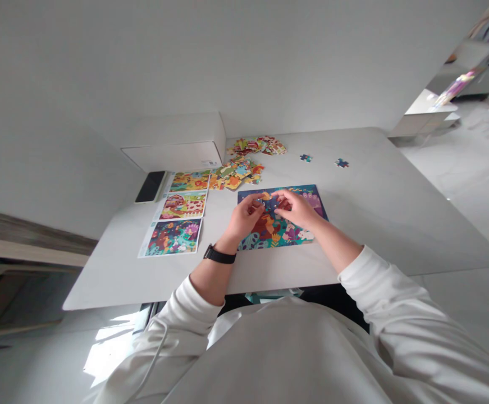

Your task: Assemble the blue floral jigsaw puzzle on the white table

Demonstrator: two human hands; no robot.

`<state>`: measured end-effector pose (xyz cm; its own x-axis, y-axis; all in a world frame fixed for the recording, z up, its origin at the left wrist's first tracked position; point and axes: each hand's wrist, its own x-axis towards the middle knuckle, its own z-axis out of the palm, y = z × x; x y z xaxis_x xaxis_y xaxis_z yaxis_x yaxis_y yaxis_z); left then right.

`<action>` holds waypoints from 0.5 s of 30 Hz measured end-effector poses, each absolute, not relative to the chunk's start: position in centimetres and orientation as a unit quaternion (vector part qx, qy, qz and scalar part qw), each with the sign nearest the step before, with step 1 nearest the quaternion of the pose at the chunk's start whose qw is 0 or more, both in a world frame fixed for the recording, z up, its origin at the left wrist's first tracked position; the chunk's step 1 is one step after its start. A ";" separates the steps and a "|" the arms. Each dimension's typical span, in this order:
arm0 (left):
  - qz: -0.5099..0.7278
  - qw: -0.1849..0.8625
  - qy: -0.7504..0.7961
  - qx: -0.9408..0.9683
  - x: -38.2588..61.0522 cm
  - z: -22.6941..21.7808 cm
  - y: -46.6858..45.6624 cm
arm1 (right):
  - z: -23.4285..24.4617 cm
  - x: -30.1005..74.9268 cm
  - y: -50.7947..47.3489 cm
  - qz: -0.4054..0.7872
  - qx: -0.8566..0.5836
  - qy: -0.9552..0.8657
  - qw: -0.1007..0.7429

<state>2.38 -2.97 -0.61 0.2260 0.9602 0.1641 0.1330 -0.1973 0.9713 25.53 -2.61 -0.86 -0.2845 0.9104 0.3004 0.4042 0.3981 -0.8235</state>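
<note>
White sweatshirt sleeves (400, 314) nearest. Left hand (244, 217) pinches an orange jigsaw piece (265, 196) between its fingertips, over the part-built jigsaw puzzle (307, 196); right hand (295, 207) has fingers bunched just beside it. Picture sheets (172, 213) lie left of the puzzle, loose pieces (236, 173) beyond it.

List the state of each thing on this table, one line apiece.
Left hand, pinching an orange puzzle piece
Right hand, fingertips over the puzzle, grip unclear
Jigsaw puzzle, mostly assembled, middle hidden by the hands
Loose puzzle pieces, heaped in two piles
Blue puzzle pieces, two lying apart
Phone, flat, screen dark
</note>
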 end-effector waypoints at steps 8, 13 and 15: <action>0.447 0.458 0.436 0.632 2.3 -0.8 -2.9 | 0.1 25.8 -2.8 0.144 -0.388 -0.816 0.403; 0.445 0.460 0.438 0.632 2.3 -0.7 -2.9 | 0.3 25.6 -3.0 0.145 -0.382 -0.827 0.387; 0.438 0.458 0.441 0.635 2.3 -0.6 -2.9 | 0.3 25.6 -3.1 0.146 -0.389 -0.826 0.382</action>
